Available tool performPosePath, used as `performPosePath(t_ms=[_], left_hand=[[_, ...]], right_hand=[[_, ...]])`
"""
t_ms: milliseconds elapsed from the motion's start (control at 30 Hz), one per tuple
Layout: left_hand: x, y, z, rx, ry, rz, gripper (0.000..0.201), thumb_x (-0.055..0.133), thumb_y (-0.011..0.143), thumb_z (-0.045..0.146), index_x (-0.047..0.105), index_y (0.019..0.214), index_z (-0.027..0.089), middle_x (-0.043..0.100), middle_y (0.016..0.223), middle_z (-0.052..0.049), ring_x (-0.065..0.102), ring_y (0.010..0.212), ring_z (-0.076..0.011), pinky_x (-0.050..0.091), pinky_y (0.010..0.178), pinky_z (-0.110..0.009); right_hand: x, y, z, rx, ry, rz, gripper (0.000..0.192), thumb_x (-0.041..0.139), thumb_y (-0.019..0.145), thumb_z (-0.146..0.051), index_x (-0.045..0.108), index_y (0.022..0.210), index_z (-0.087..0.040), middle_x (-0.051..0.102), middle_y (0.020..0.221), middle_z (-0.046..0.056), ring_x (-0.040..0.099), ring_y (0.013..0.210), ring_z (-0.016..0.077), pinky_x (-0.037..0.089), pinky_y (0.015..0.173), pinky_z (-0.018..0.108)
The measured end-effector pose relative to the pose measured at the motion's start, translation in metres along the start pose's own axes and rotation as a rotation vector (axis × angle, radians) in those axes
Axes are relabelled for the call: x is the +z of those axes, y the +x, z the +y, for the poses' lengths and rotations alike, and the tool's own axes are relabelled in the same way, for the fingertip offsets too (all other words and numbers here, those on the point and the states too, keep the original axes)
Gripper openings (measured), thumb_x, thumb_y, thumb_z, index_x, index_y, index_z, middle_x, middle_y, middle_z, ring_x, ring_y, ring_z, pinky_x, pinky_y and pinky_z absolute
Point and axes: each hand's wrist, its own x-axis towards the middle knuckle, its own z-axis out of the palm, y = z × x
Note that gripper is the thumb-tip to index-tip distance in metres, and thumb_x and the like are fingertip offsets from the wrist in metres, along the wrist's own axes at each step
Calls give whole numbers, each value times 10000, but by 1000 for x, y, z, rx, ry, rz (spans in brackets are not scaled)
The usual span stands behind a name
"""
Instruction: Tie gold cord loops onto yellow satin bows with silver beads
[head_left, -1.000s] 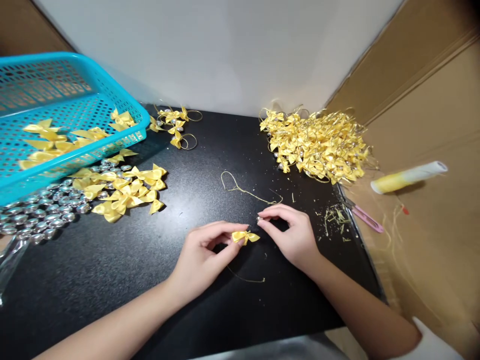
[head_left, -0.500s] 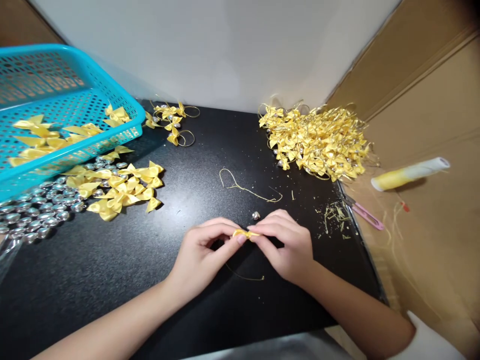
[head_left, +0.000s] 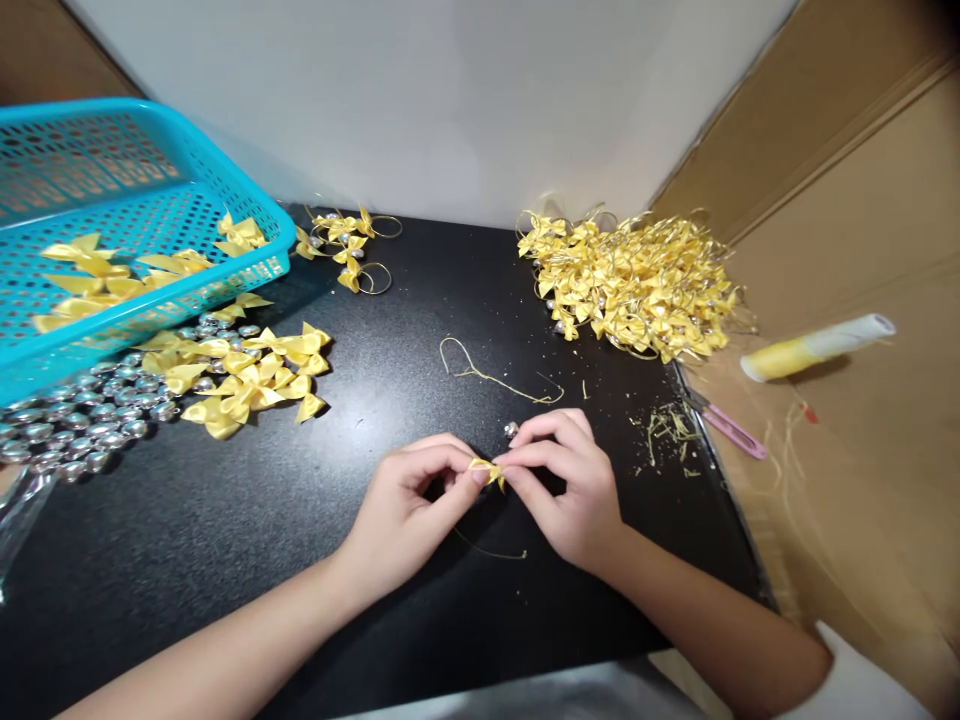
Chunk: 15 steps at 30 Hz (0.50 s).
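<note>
A fair bit of the black table (head_left: 187, 540) is taken up by stuff. A blue basket (head_left: 281, 240) is parked at the left edge of view. A big pile of looped bows (head_left: 630, 285) is heaped at the far right. The left hand (head_left: 409, 495) and right hand (head_left: 574, 490) are held close, thumbs and fingers pinched on one small thing. Some gold cord (head_left: 474, 373) is strewn beyond them. Pinched between both hands: a yellow bow (head_left: 495, 474). A silver bell (head_left: 511, 430) is seen right by the right fingertips; whether it's touched can't be told.

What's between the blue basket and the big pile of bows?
In the head view, a small cluster of yellow bows sits beside the basket, then black tabletop up to the pile.
</note>
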Motion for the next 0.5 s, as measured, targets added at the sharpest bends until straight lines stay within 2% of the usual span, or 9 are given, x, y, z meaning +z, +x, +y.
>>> performPosePath(t_ms=[100, 167, 233, 300, 367, 400, 500], left_hand=[[0, -1, -1, -30, 12, 27, 229, 598, 863, 250, 673, 672, 147, 640, 671, -34, 562, 609, -130, 432, 573, -240], [0, -1, -2, -48, 0, 46, 254, 596, 866, 266, 657, 650, 147, 614, 651, -25, 529, 588, -120, 413, 549, -232], [1, 0, -2, -56, -11, 63, 273, 596, 865, 278, 642, 629, 148, 591, 635, -17, 505, 577, -113, 396, 531, -224], [2, 0, -1, -62, -14, 77, 279, 598, 862, 284, 639, 622, 148, 585, 630, -15, 498, 573, -111, 389, 522, -220], [2, 0, -1, -63, -5, 79, 281, 598, 859, 289, 647, 622, 146, 595, 632, -20, 509, 568, -112, 391, 518, -221], [2, -1, -1, -60, 3, 76, 278, 598, 858, 289, 654, 627, 146, 603, 631, -24, 517, 565, -114, 394, 516, -223], [2, -2, 0, -33, 29, 73, 252, 603, 848, 275, 674, 643, 147, 619, 633, -32, 540, 565, -121, 405, 515, -228]], right_hand=[[1, -2, 5, 91, 99, 54, 124, 602, 853, -133, 670, 793, -217, 604, 818, 25, 582, 804, 172, 495, 741, 357], [-1, -4, 6, 102, 92, 118, 124, 571, 863, -130, 643, 827, -224, 579, 879, 33, 577, 846, 182, 496, 758, 370], [-3, -5, 4, 21, -4, 208, 112, 601, 837, -141, 614, 888, -241, 553, 929, 37, 558, 884, 195, 482, 782, 383], [-4, -7, 0, -150, -135, 269, 179, 672, 787, -156, 601, 908, -266, 521, 923, 27, 518, 860, 192, 457, 768, 368], [-4, -8, -4, -290, -252, 246, 210, 730, 752, -173, 621, 886, -293, 505, 878, 16, 474, 816, 187, 421, 736, 353], [-2, -8, -5, -314, -299, 209, 202, 740, 753, -183, 640, 879, -305, 514, 863, 14, 465, 811, 189, 403, 736, 356], [2, -8, -3, -243, -372, 119, 170, 726, 786, -199, 678, 894, -322, 582, 864, 15, 484, 847, 199, 361, 785, 387]])
